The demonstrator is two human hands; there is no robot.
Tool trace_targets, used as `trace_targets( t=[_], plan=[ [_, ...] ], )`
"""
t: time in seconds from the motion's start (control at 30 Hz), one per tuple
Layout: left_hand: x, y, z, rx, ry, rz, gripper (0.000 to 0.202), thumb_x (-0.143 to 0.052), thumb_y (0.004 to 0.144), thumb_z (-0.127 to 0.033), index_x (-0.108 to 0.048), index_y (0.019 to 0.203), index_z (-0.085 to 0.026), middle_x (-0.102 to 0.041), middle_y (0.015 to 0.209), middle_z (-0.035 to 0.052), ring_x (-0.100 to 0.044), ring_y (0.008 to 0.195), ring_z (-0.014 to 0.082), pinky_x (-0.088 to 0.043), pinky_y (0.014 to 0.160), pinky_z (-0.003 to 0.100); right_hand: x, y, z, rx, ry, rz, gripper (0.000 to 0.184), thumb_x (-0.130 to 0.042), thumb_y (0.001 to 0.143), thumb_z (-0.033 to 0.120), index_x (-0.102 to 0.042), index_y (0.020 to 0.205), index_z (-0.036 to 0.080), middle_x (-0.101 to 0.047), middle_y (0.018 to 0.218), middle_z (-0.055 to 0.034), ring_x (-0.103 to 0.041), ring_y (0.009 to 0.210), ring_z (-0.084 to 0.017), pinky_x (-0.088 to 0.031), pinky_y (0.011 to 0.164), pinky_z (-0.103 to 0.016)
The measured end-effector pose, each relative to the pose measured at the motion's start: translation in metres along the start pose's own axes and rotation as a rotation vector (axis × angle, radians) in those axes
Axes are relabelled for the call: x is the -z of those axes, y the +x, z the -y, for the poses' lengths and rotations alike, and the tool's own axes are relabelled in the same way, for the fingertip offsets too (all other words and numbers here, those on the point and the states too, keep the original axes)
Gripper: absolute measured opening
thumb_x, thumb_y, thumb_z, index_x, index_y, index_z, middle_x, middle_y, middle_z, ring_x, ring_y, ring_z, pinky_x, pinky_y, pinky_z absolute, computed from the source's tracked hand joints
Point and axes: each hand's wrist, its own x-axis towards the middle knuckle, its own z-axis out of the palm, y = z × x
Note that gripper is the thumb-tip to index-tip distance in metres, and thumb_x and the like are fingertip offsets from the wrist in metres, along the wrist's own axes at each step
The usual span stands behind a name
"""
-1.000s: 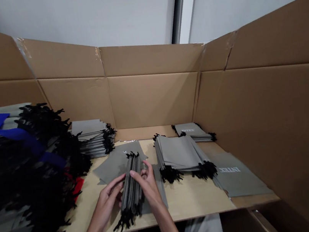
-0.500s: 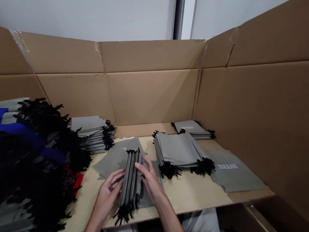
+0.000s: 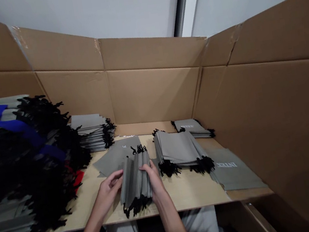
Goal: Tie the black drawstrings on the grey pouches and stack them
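Observation:
A bundle of grey drawstring bags [image 3: 135,181] with black cords stands on edge on the tabletop [image 3: 183,195], gripped from both sides. My left hand [image 3: 109,189] presses its left face with curled fingers. Closed around the bundle's right side is my right hand [image 3: 154,180]. A single flat grey bag [image 3: 116,157] lies under and behind the bundle.
A stack of grey bags [image 3: 179,152] lies just right of the bundle, another [image 3: 192,127] behind it, and a flat bag with white lettering [image 3: 232,172] at the right. More stacks [image 3: 91,131] and a big pile with black cords and blue straps [image 3: 18,159] fill the left. Cardboard walls [image 3: 153,89] surround the table.
The bundle has shifted slightly right and tipped so its flat faces show more. Both hands closed tighter on its sides.

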Motion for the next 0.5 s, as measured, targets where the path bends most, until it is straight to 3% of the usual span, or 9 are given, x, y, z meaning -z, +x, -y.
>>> trace_targets(
  t=[0.17, 0.3, 0.4, 0.5],
  plan=[
    [0.004, 0.006, 0.009, 0.012, 0.023, -0.072, 0.035, -0.073, 0.105, -0.037, -0.070, 0.135, -0.019, -0.073, 0.137, 0.0106, -0.075, 0.114, 0.0283, -0.064, 0.096, 0.050, 0.001, 0.009, -0.003, 0.034, 0.017, -0.019, 0.049, -0.064, 0.090, 0.064, -0.073, 0.112, 0.021, -0.075, 0.081, -0.0043, -0.074, 0.078, -0.024, -0.057, 0.068, -0.032],
    [0.004, 0.005, 0.010, 0.009, 0.033, -0.049, 0.035, -0.074, 0.105, -0.037, -0.070, 0.135, -0.019, -0.072, 0.138, 0.0107, -0.074, 0.116, 0.0290, -0.064, 0.098, 0.051, -0.004, 0.004, -0.008, 0.033, -0.033, -0.011, 0.068, -0.076, 0.085, 0.063, -0.066, 0.135, 0.019, -0.074, 0.084, -0.0023, -0.073, 0.076, -0.022, -0.057, 0.069, -0.032],
    [0.003, 0.001, 0.009, -0.004, 0.030, 0.022, 0.031, -0.075, 0.104, -0.036, -0.073, 0.129, -0.018, -0.075, 0.135, 0.0102, -0.074, 0.119, 0.0294, -0.062, 0.103, 0.053, -0.009, -0.006, -0.008, 0.065, -0.106, -0.024, 0.094, -0.096, 0.067, 0.048, -0.058, 0.149, 0.021, -0.079, 0.115, -0.0068, -0.075, 0.108, -0.028, -0.058, 0.093, -0.036],
    [0.003, -0.002, 0.009, -0.012, 0.027, 0.080, 0.028, -0.076, 0.104, -0.035, -0.075, 0.126, -0.018, -0.077, 0.132, 0.0097, -0.074, 0.121, 0.0295, -0.059, 0.107, 0.055, -0.011, -0.011, -0.007, 0.095, -0.144, -0.034, 0.090, -0.096, 0.065, 0.039, -0.062, 0.146, 0.022, -0.073, 0.140, -0.0102, -0.065, 0.135, -0.032, -0.049, 0.114, -0.038]
  ],
)
